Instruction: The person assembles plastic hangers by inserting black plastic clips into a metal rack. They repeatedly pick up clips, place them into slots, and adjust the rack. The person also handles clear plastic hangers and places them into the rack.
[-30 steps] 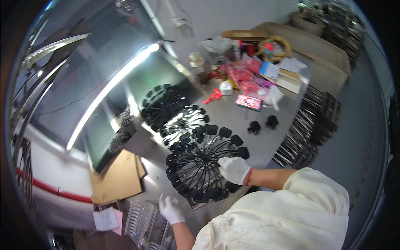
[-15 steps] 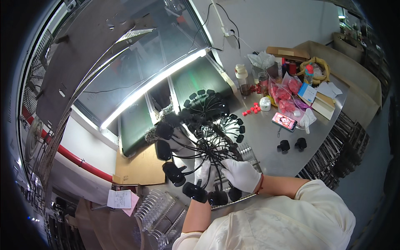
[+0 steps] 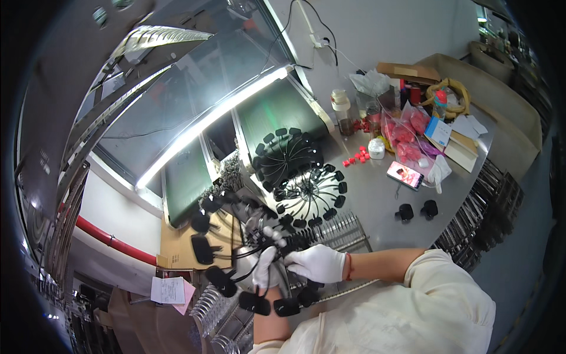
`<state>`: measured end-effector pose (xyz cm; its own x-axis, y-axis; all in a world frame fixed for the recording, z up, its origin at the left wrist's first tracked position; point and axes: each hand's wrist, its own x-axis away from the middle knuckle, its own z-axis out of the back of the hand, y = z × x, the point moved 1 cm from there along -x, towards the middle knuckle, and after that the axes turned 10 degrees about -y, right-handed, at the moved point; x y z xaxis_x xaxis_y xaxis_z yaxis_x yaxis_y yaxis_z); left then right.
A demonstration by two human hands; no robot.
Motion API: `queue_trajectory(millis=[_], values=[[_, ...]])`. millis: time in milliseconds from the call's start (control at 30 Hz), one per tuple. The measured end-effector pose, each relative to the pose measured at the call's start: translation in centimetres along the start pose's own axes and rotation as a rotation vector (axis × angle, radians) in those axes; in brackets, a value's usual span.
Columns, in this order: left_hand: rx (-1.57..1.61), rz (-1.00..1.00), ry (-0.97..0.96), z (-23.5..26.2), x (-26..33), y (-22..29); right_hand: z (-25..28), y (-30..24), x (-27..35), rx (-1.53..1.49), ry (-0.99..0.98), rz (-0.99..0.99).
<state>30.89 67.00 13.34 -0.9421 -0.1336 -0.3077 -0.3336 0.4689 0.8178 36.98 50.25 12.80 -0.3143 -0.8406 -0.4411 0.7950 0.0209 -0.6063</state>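
Head view.

Left hand (image 3: pixel 265 266) — white glove, closed around the hub of a black wheel (image 3: pixel 247 253), a spoked piece with flat pads at the spoke ends, held up over the near table edge.

Right hand (image 3: pixel 318 264) — white glove, fingers pinched on spokes at the wheel's right side; red band at the wrist.

Second wheel (image 3: pixel 311 197) — flat on the grey table (image 3: pixel 377 206), just beyond the hands.

Third wheel (image 3: pixel 287 156) — behind the second, overlapping it, beside the green conveyor (image 3: pixel 277 115).

Two loose black pads (image 3: pixel 416 210) — on the table, right of the wheels.

Phone (image 3: pixel 405 174) — screen lit, beyond the pads.

Red caps (image 3: pixel 356 158) — scattered near a white jar (image 3: pixel 375 148).

Metal rack (image 3: pixel 342 230) — next to the right hand.
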Motion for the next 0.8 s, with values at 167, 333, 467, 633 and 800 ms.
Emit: queue_trajectory(millis=[167, 333, 467, 633, 800], values=[[0.299, -0.146, 0.025, 3.0, 1.2, 2.8, 3.0, 17.0, -7.4, -0.333, 0.034, -0.513], [0.238, -0.175, 0.057, 3.1, 2.7, 3.2, 3.0, 34.1, -12.8, 0.111, 0.181, -0.841], [0.153, -0.194, 0.114, 2.2, 4.1, 4.3, 0.2, 38.3, -16.3, 0.060, 0.069, -0.990], [0.088, -0.221, 0.100, 2.7, 4.4, 6.0, -2.0, 41.1, -19.0, 0.092, 0.162, -0.943], [-0.060, -0.256, 0.195, 0.3, 3.3, 5.2, 7.6, 41.5, -15.7, 0.254, 0.602, -0.494]])
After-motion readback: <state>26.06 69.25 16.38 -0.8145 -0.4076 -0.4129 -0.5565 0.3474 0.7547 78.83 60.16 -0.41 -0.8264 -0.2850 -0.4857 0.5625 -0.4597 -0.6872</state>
